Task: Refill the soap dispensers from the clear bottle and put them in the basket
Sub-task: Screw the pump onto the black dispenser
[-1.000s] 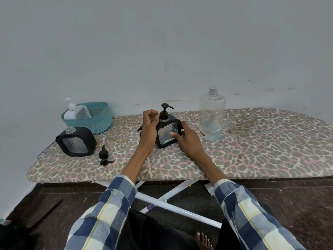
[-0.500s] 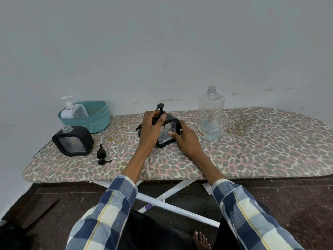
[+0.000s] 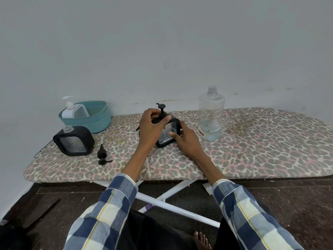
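A black square soap dispenser (image 3: 168, 133) stands mid-board, its black pump head (image 3: 161, 110) on top. My left hand (image 3: 152, 129) grips the pump collar with thumb and fingers. My right hand (image 3: 187, 139) holds the dispenser's right side and front. A second black dispenser (image 3: 73, 140) without a pump stands at the left, its loose pump (image 3: 102, 154) lying beside it. The clear bottle (image 3: 211, 114), uncapped and holding a little liquid, stands to the right. The teal basket (image 3: 97, 121) at the back left holds a white dispenser (image 3: 74, 110).
The leopard-print ironing board (image 3: 252, 150) stands against a grey wall, with open surface to the right of the bottle. A thin white tube (image 3: 148, 166) lies near the front edge. White board legs (image 3: 173, 208) and my bare foot (image 3: 201, 240) show below.
My left hand has turned around the pump collar, and the pump head has rotated so its nozzle now points away. The right hand stays on the dispenser.
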### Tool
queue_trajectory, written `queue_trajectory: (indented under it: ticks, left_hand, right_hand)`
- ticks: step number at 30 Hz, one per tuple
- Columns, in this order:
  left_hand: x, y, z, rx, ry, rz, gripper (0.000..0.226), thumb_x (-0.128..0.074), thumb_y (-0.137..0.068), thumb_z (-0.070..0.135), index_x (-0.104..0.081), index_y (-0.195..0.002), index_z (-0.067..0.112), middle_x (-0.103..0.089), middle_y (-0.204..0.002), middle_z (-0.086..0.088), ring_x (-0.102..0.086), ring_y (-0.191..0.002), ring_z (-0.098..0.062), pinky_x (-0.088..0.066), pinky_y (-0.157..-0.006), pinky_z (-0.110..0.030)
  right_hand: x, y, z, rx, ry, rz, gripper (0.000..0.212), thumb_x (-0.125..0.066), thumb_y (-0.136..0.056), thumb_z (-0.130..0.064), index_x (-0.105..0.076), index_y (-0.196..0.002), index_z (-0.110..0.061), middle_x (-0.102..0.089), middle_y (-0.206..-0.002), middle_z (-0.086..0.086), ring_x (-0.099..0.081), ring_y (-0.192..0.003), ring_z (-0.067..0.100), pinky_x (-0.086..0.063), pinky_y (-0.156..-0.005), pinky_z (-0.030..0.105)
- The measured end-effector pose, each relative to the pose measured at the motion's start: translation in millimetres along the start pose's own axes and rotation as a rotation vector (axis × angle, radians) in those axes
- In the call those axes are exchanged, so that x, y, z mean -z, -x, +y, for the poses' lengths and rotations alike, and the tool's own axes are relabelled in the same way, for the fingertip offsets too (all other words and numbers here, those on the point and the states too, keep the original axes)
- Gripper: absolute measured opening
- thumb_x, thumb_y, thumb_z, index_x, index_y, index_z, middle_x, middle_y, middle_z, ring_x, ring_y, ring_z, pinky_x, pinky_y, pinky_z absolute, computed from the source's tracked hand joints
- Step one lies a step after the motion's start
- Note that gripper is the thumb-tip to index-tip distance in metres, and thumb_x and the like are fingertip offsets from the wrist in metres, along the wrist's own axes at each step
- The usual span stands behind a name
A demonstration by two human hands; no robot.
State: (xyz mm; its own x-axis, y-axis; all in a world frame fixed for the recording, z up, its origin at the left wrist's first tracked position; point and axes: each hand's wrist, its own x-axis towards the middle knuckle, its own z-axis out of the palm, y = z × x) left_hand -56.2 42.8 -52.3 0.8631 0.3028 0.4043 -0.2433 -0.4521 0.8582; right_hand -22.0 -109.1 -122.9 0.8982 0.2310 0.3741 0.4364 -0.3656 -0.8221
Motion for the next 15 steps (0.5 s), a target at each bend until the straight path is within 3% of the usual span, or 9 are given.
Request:
queue_trajectory:
  ticks: [5, 9, 11, 15]
  left_hand:
    - [6, -13, 14, 0.024, -0.191, -0.040, 0.036, -0.087, -0.088, 0.034, -0.074, -0.115, 0.014, -0.066, -0.114, 0.000, -0.065, -0.099, -0.008, -0.042, -0.077, -0.005]
    - [7, -15, 21, 0.058, -0.263, 0.037, 0.027, -0.091, -0.080, 0.037, -0.084, -0.098, 0.017, -0.073, -0.084, 0.009, -0.064, -0.071, 0.009, -0.044, -0.063, 0.000]
    - [6, -15, 25, 0.098, -0.200, 0.126, 0.028, -0.092, -0.078, 0.040, -0.086, -0.094, 0.018, -0.075, -0.078, 0.011, -0.069, -0.069, 0.003, -0.051, -0.065, -0.009]
    - [6, -15, 42, 0.186, 0.043, 0.291, 0.027, -0.093, -0.077, 0.043, -0.082, -0.088, 0.020, -0.076, -0.081, 0.009, -0.070, -0.071, -0.003, -0.056, -0.067, -0.018]
  right_hand:
    - [3, 4, -10, 0.033, 0.004, -0.021, 0.067, -0.071, -0.095, -0.043, -0.042, -0.153, -0.027, -0.065, -0.135, -0.007, -0.064, -0.116, 0.016, -0.055, -0.101, 0.047]
    - [4, 6, -15, -0.043, -0.036, -0.065, 0.120, -0.082, -0.072, -0.073, -0.015, -0.164, -0.033, -0.050, -0.158, -0.004, -0.053, -0.140, 0.017, -0.047, -0.115, 0.043]
    - [4, 7, -17, -0.059, -0.067, -0.081, 0.133, -0.085, -0.064, -0.078, -0.007, -0.164, -0.037, -0.046, -0.161, -0.001, -0.050, -0.142, 0.016, -0.044, -0.118, 0.041]
    - [3, 7, -17, 0.009, -0.123, -0.123, 0.129, -0.093, -0.067, -0.064, -0.010, -0.161, -0.036, -0.041, -0.159, -0.007, -0.050, -0.139, 0.013, -0.045, -0.116, 0.036]
